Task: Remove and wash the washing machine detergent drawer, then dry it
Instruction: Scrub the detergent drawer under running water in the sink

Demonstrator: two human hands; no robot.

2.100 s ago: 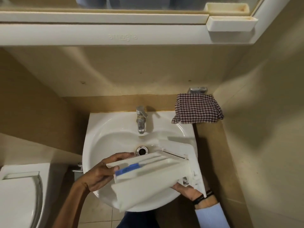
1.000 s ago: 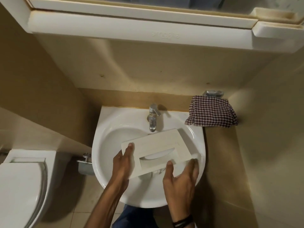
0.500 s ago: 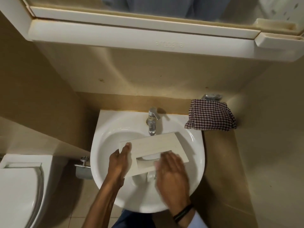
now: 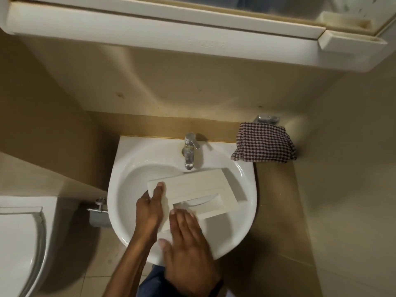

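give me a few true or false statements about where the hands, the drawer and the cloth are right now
1. The detergent drawer lies in the sink, below the tap. True.
2. The left hand holds the drawer's left end, thumb on top. True.
3. The right hand grips the checked cloth. False: its straight fingers rest on the drawer's near edge.
4. The checked cloth lies in the basin. False: it hangs by the wall, beside the sink's far right corner.
5. The toilet stands to the right of the sink. False: it is to the left.
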